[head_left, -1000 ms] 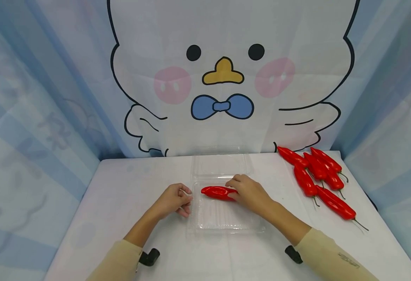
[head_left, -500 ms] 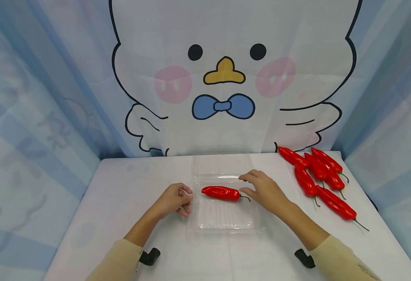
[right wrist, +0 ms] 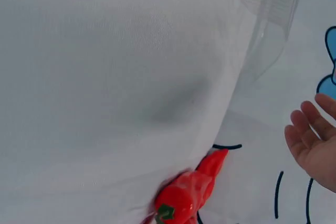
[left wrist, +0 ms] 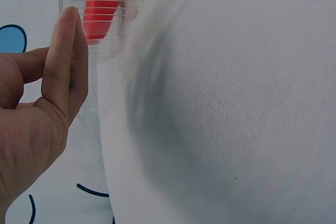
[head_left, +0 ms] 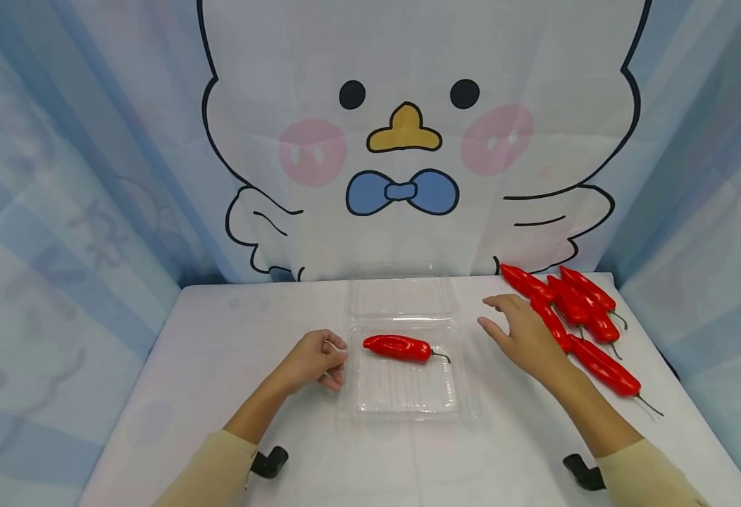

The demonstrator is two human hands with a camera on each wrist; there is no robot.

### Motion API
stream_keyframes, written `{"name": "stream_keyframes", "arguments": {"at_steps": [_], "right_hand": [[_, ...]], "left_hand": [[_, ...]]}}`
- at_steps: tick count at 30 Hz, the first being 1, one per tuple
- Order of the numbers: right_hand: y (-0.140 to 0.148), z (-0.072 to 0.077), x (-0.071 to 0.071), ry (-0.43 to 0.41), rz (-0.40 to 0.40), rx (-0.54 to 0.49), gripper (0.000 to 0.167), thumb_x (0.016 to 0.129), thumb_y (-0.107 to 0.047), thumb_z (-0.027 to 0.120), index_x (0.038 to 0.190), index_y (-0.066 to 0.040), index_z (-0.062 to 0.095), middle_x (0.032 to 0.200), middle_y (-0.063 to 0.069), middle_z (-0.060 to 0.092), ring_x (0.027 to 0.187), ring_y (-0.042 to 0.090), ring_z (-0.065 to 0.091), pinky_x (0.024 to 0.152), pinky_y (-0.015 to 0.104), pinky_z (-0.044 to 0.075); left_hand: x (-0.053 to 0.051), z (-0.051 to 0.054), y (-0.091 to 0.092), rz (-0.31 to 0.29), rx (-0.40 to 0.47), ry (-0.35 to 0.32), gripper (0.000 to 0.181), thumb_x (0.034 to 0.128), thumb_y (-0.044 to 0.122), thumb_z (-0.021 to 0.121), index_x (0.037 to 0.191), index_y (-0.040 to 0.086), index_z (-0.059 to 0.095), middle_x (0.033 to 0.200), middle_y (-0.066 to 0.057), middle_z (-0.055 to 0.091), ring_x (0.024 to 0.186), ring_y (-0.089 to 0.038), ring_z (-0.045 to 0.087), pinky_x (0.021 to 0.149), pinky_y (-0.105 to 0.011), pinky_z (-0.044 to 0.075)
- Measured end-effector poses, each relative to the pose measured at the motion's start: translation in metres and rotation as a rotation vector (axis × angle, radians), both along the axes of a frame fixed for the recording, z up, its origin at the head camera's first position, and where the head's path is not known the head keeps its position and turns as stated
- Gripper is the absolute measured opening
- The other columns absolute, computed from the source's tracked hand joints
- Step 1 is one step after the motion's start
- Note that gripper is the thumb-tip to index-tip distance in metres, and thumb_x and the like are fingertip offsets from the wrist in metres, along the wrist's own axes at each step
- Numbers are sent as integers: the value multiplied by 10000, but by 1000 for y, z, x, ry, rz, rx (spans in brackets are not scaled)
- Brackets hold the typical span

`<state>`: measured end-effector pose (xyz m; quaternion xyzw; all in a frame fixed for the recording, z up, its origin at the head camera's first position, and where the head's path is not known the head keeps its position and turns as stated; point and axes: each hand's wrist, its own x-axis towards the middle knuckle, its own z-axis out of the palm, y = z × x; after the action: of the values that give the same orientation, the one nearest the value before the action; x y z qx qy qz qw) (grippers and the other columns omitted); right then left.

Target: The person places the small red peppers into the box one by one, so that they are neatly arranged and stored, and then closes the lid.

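Right hand [head_left: 525, 338]: grip wide, thumb apart from the fingers, between the container and the pepper pile, in front of one pepper in the head view.
Left hand [head_left: 316, 360]: grip narrow, fingers loosely bent, right at the container's left edge; whether they touch it, one cannot tell.
Boxed pepper [head_left: 398, 348]: red, lying across the far half of the container, tip to the left, dark stem to the right.
Clear container [head_left: 402, 396]: flat on the tabletop [head_left: 218, 394], its lid [head_left: 402, 296] folded back toward the curtain.
Pepper pile [head_left: 605, 366]: six red peppers, stemmed, heaped at the far right.
Sleeves [head_left: 652, 475]: beige, on both forearms.
Backdrop curtain [head_left: 402, 239]: white cartoon figure, yellow beak, blue bow tie.
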<state>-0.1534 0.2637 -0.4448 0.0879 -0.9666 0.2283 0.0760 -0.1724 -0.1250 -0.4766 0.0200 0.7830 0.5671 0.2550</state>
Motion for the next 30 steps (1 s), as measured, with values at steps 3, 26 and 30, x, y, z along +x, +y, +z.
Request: {"name": "stream_keyframes", "arguments": {"at_steps": [3,26,30], "right_hand": [[12,1,0,-14,-23,-9,582,934,-310,758,1405,-32,559,1380,235,586,1236,417,585,943,597,583],[67,-25,-9,-157,-199,86,771,858,-175,820,1459,111,430,1420,392,414,1266,591,400,870,737,534],[72,-31,-10,-153,-233,111,785,827,-137,836,1438,140,427,1363,410,423,1210,602,415,841,736,547]], "left_hand": [[-1,0,0,1,0,-5,218,991,10,653,1177,-54,557,814,-133,650,590,-174,705,576,-363,648],[1,2,0,2,-1,-6,216,993,7,648,1177,-59,555,827,-147,654,593,-174,703,576,-353,647],[1,3,0,1,5,-7,217,991,2,647,1177,-63,553,838,-165,656,595,-175,703,577,-356,648]]}}
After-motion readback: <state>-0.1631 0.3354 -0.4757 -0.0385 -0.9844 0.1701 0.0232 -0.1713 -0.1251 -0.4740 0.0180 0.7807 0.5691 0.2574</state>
